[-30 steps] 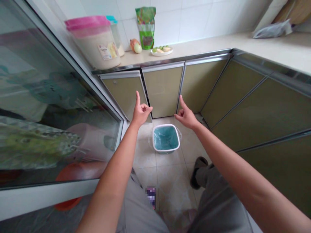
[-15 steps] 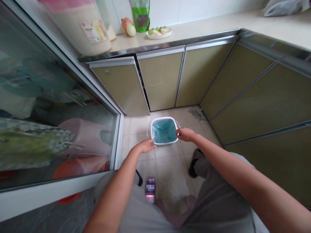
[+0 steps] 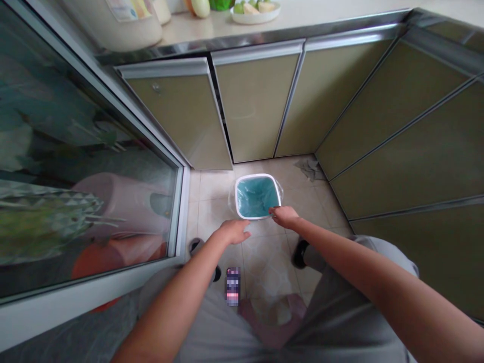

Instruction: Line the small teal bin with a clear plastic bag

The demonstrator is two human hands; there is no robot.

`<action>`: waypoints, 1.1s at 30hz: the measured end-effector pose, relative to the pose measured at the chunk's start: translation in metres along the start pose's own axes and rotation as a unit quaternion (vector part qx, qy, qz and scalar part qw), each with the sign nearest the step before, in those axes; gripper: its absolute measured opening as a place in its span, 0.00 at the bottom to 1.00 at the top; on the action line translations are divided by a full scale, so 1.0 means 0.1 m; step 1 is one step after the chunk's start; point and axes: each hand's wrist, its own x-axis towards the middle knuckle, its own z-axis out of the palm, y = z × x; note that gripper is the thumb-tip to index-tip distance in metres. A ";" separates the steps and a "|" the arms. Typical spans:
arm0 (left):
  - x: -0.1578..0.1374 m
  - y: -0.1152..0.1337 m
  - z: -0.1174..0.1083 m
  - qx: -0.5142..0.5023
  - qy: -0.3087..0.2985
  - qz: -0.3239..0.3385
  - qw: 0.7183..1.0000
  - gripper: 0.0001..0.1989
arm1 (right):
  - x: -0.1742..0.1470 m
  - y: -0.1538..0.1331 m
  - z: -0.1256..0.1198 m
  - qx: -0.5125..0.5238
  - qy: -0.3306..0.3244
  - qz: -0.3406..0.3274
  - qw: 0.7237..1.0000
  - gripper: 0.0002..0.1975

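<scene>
A small waste bin (image 3: pixel 247 218) with a white rim and a blue-green inside stands upright on the tiled floor. Its clear plastic liner (image 3: pixel 280 190) is folded out over the rim and hangs loosely at both sides. At the bin's front right corner, my right hand (image 3: pixel 286 217) is closed, with its fingertips pinching the liner at the rim. My left hand (image 3: pixel 233 232) is just in front of the bin's near edge, thumb and fingers apart, and nothing shows in its grasp. Whether its fingertips touch the rim I cannot tell.
Behind the bin are cabinet doors (image 3: pixel 257 106), one slightly ajar at the left. A grey cloth (image 3: pixel 312 169) lies by the corner. A glass door (image 3: pixel 86 151) stands left. On the counter are a plate of fruit (image 3: pixel 255 15) and a large container (image 3: pixel 121 25). A blurred-out object (image 3: pixel 232 286) is below.
My left hand has come off the front left rim toward me and opened. My right hand has slid from the right side to the front right corner. The view has tilted down.
</scene>
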 end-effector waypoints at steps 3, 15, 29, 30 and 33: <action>0.00 0.02 -0.02 -0.011 0.014 0.014 1.000 0.31 | 0.02 -0.01 -0.04 0.003 -0.011 0.009 1.000 0.16; -0.13 -0.27 -0.11 -0.048 -0.008 -0.003 0.999 0.30 | -0.16 0.11 -1.02 0.080 0.045 -0.027 0.995 0.11; -0.05 -0.32 -0.16 -0.054 0.013 -0.004 0.998 0.32 | 0.96 0.46 -2.60 0.114 0.231 0.112 0.960 0.14; -0.03 -0.33 -0.16 -0.056 0.013 -0.004 0.998 0.32 | 1.01 0.46 -2.60 0.119 0.250 0.135 0.952 0.15; 0.01 -0.32 -0.19 -0.066 0.012 -0.008 0.998 0.32 | 1.10 0.49 -2.51 0.152 0.275 0.176 0.933 0.20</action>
